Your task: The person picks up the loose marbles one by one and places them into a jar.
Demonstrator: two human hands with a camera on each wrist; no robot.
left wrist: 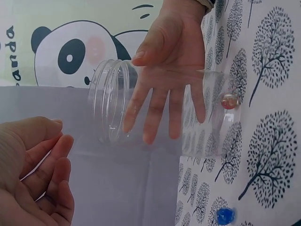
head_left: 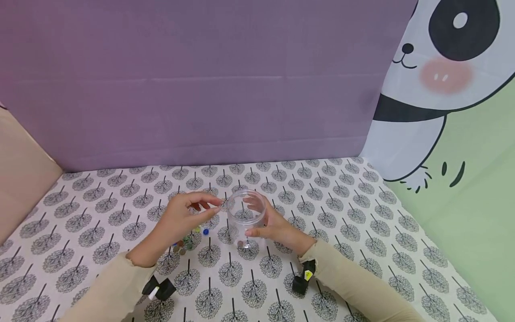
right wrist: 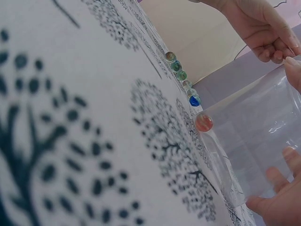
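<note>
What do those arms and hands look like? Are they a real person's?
Yes: the left grip and right grip are bare human hands. The left sleeve and right sleeve are beige. The blocky left wrist camera is black with a white patch; the right wrist camera is black with a yellow patch.

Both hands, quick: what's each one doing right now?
Left hand: open, fingers loosely curled, holding nothing visible.
Right hand: holding the clear jar between thumb and fingers.
</note>
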